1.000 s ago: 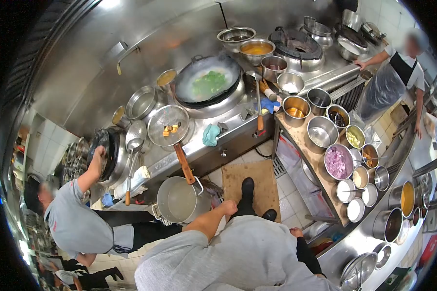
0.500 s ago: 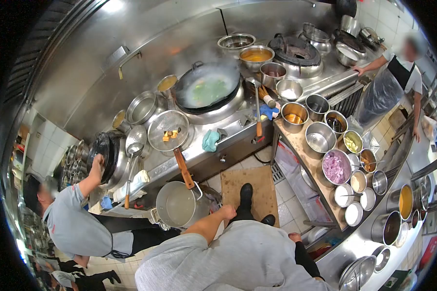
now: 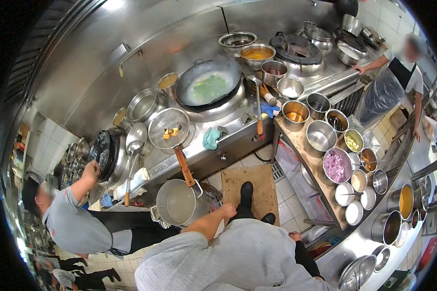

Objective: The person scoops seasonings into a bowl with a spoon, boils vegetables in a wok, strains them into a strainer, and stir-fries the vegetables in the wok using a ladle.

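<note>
My left hand point(image 3: 227, 210) is held in front of my waist, its fingers curled closed with nothing showing in them. At my right side, my right hand point(image 3: 294, 236) hangs with curled fingers, partly hidden by my shirt; I see nothing in it. Nearest my left hand is a large pot point(image 3: 176, 203) of cloudy liquid. A mesh strainer point(image 3: 161, 121) with yellow and dark food pieces lies across the stove edge, its wooden handle reaching over that pot. Behind it a steaming wok point(image 3: 195, 99) holds green food point(image 3: 211, 87) in liquid.
Right of me, a cart point(image 3: 292, 140) carries several metal pots, including one of sliced purplish food point(image 3: 336, 165). A ladle point(image 3: 131, 167) and a long-handled wok spatula point(image 3: 259, 106) lie on the stove. One co-worker point(image 3: 85, 213) reaches to a left burner; another person point(image 3: 391, 80) stands far right.
Steam over the wok has thinned, so the green food shows more clearly. The left co-worker's hand has shifted slightly down and left. My hands have barely moved.
</note>
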`<control>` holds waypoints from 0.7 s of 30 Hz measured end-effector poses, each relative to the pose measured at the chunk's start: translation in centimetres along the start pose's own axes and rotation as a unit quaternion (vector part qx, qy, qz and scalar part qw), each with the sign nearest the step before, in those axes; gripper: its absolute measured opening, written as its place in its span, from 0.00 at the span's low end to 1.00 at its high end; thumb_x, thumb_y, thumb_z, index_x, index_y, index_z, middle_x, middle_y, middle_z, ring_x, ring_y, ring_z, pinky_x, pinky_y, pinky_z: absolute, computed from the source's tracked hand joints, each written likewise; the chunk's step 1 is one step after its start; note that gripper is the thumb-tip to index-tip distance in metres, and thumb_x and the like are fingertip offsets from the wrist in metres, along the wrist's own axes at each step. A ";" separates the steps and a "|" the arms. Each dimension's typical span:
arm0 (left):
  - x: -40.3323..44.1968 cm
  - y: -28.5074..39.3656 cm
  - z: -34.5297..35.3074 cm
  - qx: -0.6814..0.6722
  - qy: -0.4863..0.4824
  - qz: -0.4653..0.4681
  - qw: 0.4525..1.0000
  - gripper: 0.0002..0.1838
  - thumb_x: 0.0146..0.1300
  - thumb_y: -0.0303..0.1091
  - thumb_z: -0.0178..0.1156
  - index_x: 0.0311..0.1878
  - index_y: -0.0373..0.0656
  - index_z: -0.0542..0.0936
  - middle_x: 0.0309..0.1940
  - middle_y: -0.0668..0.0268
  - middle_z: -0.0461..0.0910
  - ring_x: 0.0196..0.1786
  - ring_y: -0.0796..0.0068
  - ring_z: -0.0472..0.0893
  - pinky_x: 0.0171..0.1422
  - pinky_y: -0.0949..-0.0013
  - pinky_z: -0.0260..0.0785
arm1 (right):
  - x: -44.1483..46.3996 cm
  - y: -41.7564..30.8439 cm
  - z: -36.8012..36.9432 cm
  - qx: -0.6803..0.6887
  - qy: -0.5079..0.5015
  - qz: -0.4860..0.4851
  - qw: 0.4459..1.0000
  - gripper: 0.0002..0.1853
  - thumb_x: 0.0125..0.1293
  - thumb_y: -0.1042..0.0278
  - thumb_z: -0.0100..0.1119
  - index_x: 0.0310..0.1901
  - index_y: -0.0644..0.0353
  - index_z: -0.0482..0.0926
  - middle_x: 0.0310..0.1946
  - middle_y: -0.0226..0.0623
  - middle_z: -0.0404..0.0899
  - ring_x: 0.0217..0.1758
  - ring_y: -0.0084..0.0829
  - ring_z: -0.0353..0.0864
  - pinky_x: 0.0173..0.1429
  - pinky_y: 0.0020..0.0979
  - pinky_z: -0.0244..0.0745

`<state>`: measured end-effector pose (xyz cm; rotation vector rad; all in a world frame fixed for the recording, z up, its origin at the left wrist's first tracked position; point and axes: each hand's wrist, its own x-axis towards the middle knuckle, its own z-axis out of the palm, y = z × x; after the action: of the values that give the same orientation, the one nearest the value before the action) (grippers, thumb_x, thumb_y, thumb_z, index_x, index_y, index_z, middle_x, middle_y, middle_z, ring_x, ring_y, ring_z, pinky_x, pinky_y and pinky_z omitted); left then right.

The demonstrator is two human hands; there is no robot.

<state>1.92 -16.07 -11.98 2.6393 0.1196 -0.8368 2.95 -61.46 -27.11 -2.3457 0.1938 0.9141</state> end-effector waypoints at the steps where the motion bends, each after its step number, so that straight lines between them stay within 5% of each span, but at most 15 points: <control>1: -0.1 0.1 -0.1 0.005 -0.008 -0.003 1.000 0.18 0.56 0.43 0.52 0.30 0.40 0.85 0.34 0.48 0.83 0.43 0.46 0.83 0.50 0.49 0.76 | -0.3 -0.2 -0.3 -0.001 0.000 -0.001 1.000 0.16 0.53 0.57 0.61 0.40 0.55 0.88 0.41 0.47 0.85 0.48 0.45 0.85 0.57 0.40 0.78; 16: 1.5 -2.2 2.1 0.025 -0.009 0.073 0.997 0.18 0.58 0.42 0.50 0.31 0.41 0.86 0.36 0.50 0.84 0.43 0.46 0.83 0.51 0.49 0.76 | -0.7 -1.0 -0.5 0.011 -0.002 0.012 1.000 0.17 0.53 0.56 0.62 0.40 0.57 0.87 0.39 0.48 0.85 0.47 0.45 0.85 0.55 0.39 0.78; 21: 1.4 -1.8 1.5 0.018 -0.025 0.034 0.999 0.18 0.58 0.43 0.51 0.32 0.41 0.86 0.36 0.49 0.84 0.44 0.47 0.83 0.51 0.50 0.76 | -0.1 -0.5 -0.4 0.007 -0.001 -0.001 1.000 0.16 0.52 0.56 0.64 0.39 0.56 0.88 0.40 0.45 0.86 0.47 0.43 0.86 0.56 0.39 0.78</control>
<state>1.93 -15.05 -14.51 2.6367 0.0014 -0.8899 3.24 -61.33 -26.56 -2.3317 0.1953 0.9107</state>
